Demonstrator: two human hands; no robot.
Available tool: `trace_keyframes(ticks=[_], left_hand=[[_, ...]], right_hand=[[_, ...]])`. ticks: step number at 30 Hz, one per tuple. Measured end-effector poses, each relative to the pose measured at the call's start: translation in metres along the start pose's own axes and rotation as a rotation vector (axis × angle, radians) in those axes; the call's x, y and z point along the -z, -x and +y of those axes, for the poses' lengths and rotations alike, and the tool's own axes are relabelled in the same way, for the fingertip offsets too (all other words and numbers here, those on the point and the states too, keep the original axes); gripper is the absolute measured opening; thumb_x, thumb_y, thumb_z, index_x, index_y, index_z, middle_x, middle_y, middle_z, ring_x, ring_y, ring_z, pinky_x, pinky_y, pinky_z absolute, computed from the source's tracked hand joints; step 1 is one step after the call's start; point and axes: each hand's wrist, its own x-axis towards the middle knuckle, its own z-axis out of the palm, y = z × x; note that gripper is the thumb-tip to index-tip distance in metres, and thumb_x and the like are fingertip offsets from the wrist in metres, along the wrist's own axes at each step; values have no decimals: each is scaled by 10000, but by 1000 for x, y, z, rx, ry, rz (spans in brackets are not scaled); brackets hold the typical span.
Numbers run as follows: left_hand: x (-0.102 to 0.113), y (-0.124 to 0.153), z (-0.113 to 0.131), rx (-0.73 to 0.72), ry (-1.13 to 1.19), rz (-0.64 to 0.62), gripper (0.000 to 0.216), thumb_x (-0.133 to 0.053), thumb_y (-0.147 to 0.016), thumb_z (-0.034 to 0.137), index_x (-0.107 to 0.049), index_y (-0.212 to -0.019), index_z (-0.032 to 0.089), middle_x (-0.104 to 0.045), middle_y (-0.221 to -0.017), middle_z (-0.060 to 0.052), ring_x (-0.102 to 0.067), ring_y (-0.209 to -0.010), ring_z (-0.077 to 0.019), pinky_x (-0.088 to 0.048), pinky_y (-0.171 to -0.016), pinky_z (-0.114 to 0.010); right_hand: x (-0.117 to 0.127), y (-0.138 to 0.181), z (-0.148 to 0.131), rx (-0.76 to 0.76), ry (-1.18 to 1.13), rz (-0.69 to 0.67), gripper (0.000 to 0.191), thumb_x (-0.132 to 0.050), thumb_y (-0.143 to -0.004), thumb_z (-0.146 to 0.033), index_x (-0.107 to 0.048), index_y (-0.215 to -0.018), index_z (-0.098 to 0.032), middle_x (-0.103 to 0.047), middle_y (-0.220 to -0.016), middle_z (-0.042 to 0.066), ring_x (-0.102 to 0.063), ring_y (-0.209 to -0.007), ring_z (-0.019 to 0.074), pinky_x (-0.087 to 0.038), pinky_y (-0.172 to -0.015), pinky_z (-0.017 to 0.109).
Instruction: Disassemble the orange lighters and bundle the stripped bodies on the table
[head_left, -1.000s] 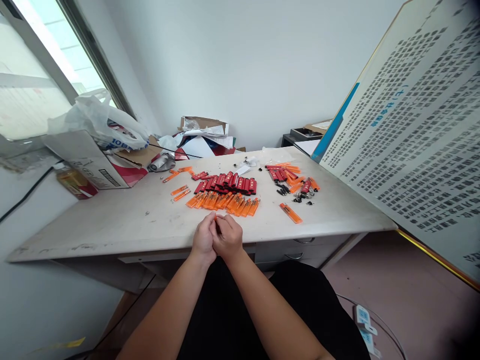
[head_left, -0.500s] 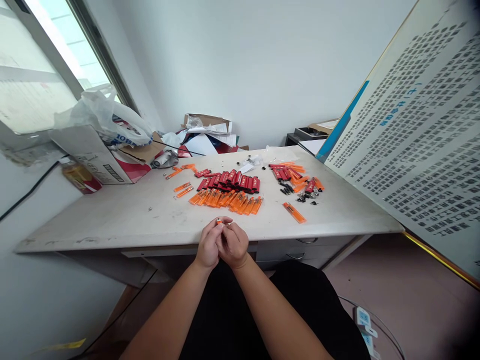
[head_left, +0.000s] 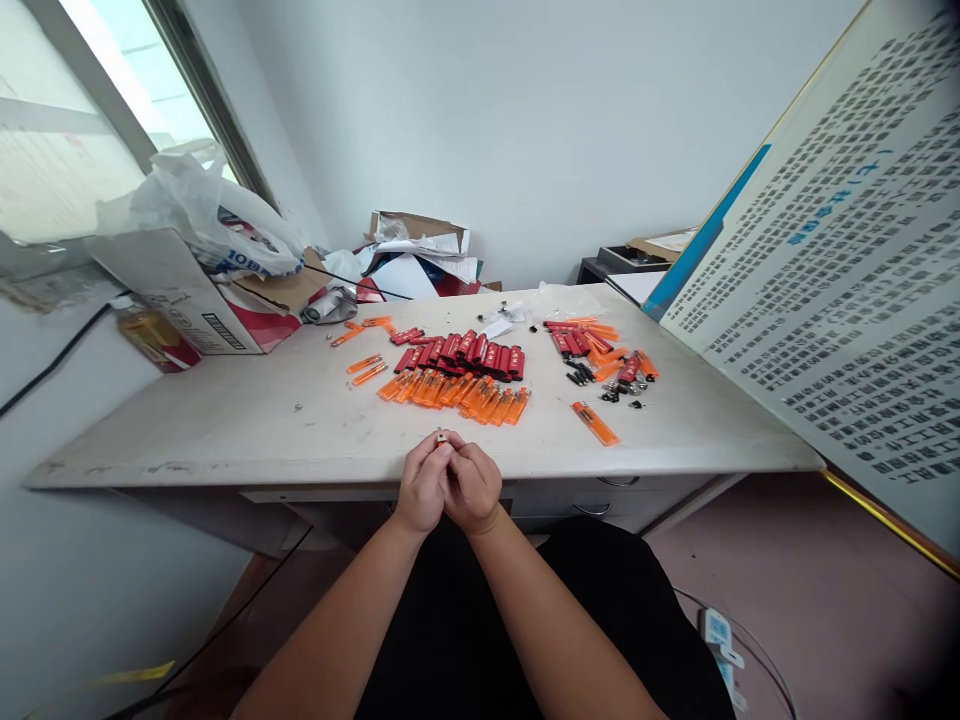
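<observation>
Above the worn white desk, left hand and right hand curl closed together around a tiny orange-and-metal lighter piece.

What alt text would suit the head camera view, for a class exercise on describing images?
A person's left hand and right hand meet at the edge of a white desk, holding a small lighter part between them. Beyond them lie rows of orange lighters and red lighters.

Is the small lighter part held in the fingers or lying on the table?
Held: the small lighter part sits between the fingers of the left hand and right hand, not on the table.
</observation>
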Motion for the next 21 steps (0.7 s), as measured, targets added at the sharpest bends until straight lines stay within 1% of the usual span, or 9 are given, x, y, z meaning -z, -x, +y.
trace_keyframes(ticks=[6, 13, 17, 21], left_hand=[[0, 0, -4, -22, -26, -9, 266, -539, -878, 400, -639, -849, 155, -583, -793, -39, -532, -787, -169, -424, -766, -275], [3, 3, -4, -68, -131, -48, 282, -512, -914, 414, -623, -912, 155, -585, -845, -50, -531, -809, -164, -425, -769, -274], [1, 5, -2, -82, -163, -40, 299, -492, -922, 428, -611, -907, 154, -581, -843, -56, -535, -810, -170, -432, -765, -284], [0, 6, -1, -97, -190, -14, 299, -474, -929, 429, -596, -880, 161, -571, -806, -49, -527, -777, -166, -435, -741, -285]], right_hand=[[-1, 2, 1, -11, -21, -12, 56, -526, -883, -171, -572, -853, -160, -620, -678, 80, -555, -621, 127, -483, -566, 235], [1, 2, 1, -15, -22, -5, 57, -536, -881, -145, -561, -832, -162, -622, -686, 72, -552, -614, 118, -457, -546, 225], [2, 2, 2, -4, -40, -8, 86, -534, -882, -133, -552, -802, -158, -610, -669, 66, -535, -601, 117, -441, -537, 224], [3, 2, 2, 8, -49, -20, 79, -535, -886, -131, -562, -814, -151, -632, -714, 87, -564, -636, 124, -457, -551, 229]])
